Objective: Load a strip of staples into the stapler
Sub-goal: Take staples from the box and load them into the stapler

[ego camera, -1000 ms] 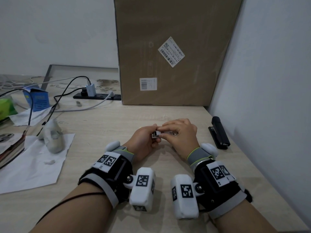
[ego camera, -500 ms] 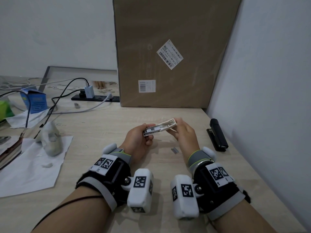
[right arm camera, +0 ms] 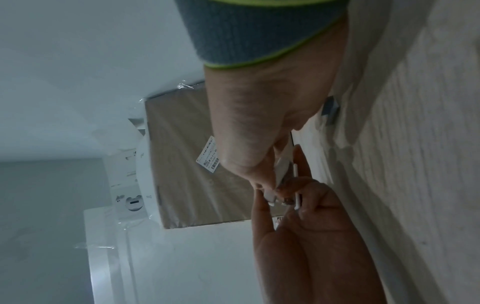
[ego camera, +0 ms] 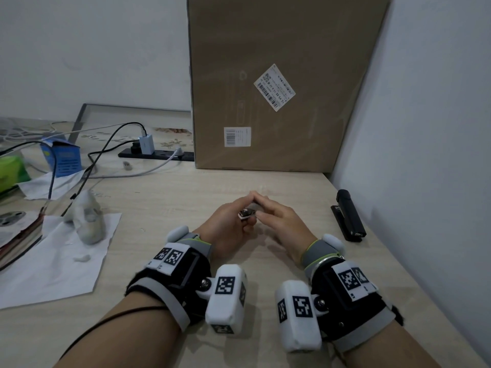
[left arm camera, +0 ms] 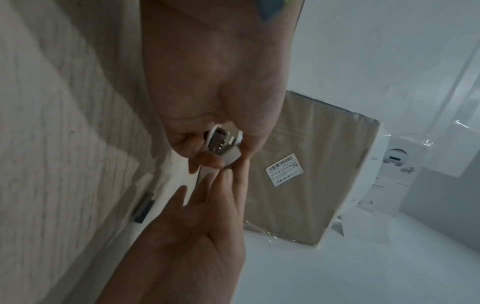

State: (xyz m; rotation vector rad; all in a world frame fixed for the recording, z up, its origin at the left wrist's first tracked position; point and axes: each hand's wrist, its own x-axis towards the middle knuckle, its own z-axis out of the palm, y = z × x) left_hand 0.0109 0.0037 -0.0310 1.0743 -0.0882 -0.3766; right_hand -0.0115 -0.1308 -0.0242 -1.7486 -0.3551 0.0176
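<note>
Lid's come down since 0.5 s ago! In front of the cardboard box (ego camera: 279, 88), the left hand (ego camera: 228, 224) has its grip wrapped round the white stapler (ego camera: 246, 214). The right hand (ego camera: 281, 221) presses the top with straight fingers. 1 staple strip (left arm camera: 142, 207) lies on the tabletop (ego camera: 186, 197), also before the box, so loading looks undone.

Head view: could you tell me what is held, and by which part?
The left hand grips the white stapler round its body; the right hand only touches it, fingers straight.
</note>
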